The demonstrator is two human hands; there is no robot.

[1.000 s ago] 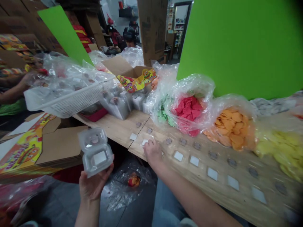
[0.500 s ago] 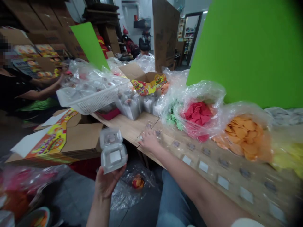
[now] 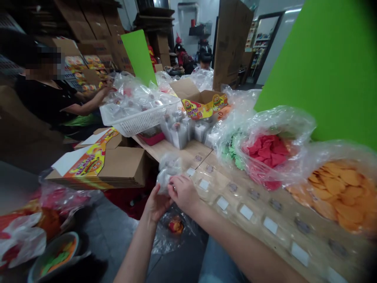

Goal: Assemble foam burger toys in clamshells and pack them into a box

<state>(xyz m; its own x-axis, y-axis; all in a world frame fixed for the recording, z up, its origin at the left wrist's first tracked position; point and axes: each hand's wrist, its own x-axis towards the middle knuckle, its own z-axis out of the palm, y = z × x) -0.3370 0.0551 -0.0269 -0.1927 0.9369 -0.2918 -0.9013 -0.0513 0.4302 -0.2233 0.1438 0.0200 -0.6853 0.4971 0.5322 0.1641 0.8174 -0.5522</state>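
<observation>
My left hand holds open clear plastic clamshell boxes, apparently nested, just off the table's front edge. My right hand has its fingers closed at the right edge of these boxes; motion blur softens the fingertips. To the right, rows of opened clamshell boxes lie on the wooden table. Some halves show a white square card, others a round grey mark. Behind the rows stand plastic bags of red pieces, orange pieces and green pieces.
A white basket of bagged items and a printed carton stand at the back. Flat printed cartons are stacked at left. A tub sits on the floor. A person in black works at left.
My right hand has come back from the table to the boxes in my left hand. More opened boxes now show at the near-left end of the rows. The view has swung left.
</observation>
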